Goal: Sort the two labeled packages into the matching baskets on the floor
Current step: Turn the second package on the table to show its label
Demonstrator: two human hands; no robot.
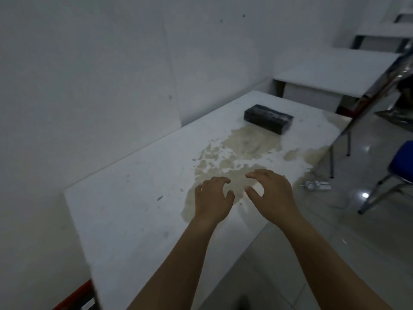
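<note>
One dark package (268, 118), wrapped in black glossy film, lies flat at the far end of the white table (134, 186); no label shows on it. My left hand (212, 199) and my right hand (271, 193) hover side by side over the table's near-right part, fingers spread and curled, holding nothing. Both hands are well short of the package. No second package and no basket is visible.
The tabletop has a large worn beige patch (237, 157) between my hands and the package. A white wall runs along the left. A blue chair (400, 168) stands on the tiled floor at right, another white table (330, 74) behind, a white power strip (317, 185) on the floor.
</note>
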